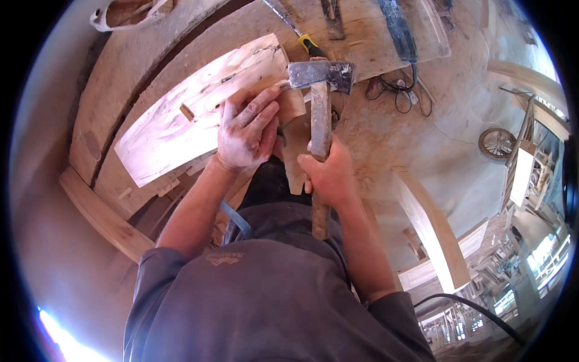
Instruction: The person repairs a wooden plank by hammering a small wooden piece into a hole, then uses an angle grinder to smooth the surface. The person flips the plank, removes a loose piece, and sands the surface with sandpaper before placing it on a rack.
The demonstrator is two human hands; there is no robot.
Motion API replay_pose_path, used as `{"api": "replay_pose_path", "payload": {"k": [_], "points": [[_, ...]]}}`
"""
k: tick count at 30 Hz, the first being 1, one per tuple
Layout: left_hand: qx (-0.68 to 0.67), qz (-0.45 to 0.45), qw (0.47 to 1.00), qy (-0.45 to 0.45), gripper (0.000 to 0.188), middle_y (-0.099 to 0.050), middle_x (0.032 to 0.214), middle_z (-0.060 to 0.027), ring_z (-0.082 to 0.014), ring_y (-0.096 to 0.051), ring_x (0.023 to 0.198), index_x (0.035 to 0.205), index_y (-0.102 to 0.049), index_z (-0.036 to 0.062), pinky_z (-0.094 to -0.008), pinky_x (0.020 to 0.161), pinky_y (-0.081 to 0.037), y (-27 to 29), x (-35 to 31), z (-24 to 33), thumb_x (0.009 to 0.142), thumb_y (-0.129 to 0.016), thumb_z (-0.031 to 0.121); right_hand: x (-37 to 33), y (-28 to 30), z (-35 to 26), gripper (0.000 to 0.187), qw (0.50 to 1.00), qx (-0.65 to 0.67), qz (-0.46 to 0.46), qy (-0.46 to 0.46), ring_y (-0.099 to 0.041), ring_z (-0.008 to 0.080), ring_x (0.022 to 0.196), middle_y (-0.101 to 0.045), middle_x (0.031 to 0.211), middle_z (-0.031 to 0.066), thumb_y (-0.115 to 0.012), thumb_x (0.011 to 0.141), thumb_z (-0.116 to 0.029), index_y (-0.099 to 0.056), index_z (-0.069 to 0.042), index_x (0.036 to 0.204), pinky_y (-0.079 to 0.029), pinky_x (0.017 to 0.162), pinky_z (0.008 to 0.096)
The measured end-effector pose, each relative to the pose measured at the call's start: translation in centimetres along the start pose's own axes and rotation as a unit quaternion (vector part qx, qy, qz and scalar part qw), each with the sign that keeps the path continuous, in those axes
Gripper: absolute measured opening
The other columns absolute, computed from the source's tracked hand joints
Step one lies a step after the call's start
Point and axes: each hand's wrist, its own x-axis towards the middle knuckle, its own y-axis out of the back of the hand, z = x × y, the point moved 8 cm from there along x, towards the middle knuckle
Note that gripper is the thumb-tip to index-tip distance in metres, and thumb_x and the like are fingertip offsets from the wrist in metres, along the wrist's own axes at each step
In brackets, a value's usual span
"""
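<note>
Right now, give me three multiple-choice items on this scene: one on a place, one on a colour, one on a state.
1. Where is the head of the hatchet?
A. At the end of the pale plank, by the left hand's fingertips
B. Down on the dusty floor
C. Beside the small wheel

2. What colour is the tool grip just beyond the hatchet head?
A. Red
B. Yellow and black
C. White

3. How does the right hand hold the hatchet?
A. Open, flat on it
B. Closed around the wooden handle
C. Pinching the metal head

Answers: 1 A, the head sits at the plank's end next to the left hand. 2 B, yellow with black shows there. 3 B, the fingers wrap the handle midway.
</note>
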Motion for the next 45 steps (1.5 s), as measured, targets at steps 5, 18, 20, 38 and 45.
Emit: {"api": "replay_pose_path", "payload": {"k": [5,18,20,38,45], "points": [[0.007,0.004,1.000,0.001,0.030,-0.071,0.127,-0.0073,-0.0313,-0.061,0.102,0.102,-0.071,0.0031,-0.0424,0.088,-0.047,-0.1,0.0,-0.1,0.072,-0.074,0.002,-0.4,0.1,0.2,0.026,0.997,0.040,0.060,0.031,-0.064,0.0213,0.057,-0.064,0.079,0.0125,-0.065,0.088,-0.011,-0.054,0.002,0.108,-0.052,0.055,0.0360],[-0.032,0.058,0.998,-0.016,0.030,-0.073,0.119,-0.0120,-0.0355,-0.063,0.101,0.098,-0.069,0.0000,-0.0417,0.086,-0.053,0.9,-0.2,-0.3,0.070,-0.072,-0.010,-0.5,0.7,-2.6,0.028,0.888,-0.382,0.161,0.200,-0.066,0.0500,0.078,-0.067,0.084,0.0275,-0.061,0.095,-0.016,-0.053,-0.001,0.117,-0.049,0.067,0.0571],[-0.030,0.063,0.997,-0.017,0.031,-0.072,0.120,-0.0101,-0.0350,-0.062,0.103,0.096,-0.070,0.0015,-0.0423,0.088,-0.053,0.8,-0.6,-0.5,0.066,-0.073,-0.005,0.1,0.4,-2.1,0.028,0.867,-0.432,0.145,0.200,-0.065,0.0505,0.078,-0.067,0.084,0.0277,-0.061,0.095,-0.017,-0.053,-0.001,0.117,-0.049,0.067,0.0579],[-0.110,0.109,0.987,0.039,0.029,-0.072,0.105,-0.0087,-0.0334,-0.063,0.093,0.088,-0.066,0.0032,-0.0414,0.081,-0.054,1.7,-3.0,-1.8,0.061,-0.069,-0.007,-2.3,-1.3,-2.4,0.029,0.826,-0.454,0.244,0.227,-0.063,0.0538,0.081,-0.064,0.083,0.0311,-0.063,0.093,-0.017,-0.050,0.003,0.111,-0.046,0.068,0.0594],[-0.114,0.116,0.986,0.030,0.029,-0.072,0.107,-0.0087,-0.0341,-0.063,0.094,0.088,-0.067,0.0027,-0.0414,0.082,-0.054,2.5,-2.7,-1.9,0.061,-0.070,-0.006,-2.7,-2.3,-2.9,0.031,0.838,-0.428,0.245,0.234,-0.063,0.0534,0.083,-0.064,0.081,0.0301,-0.064,0.093,-0.018,-0.050,0.002,0.112,-0.046,0.068,0.0585]]}}
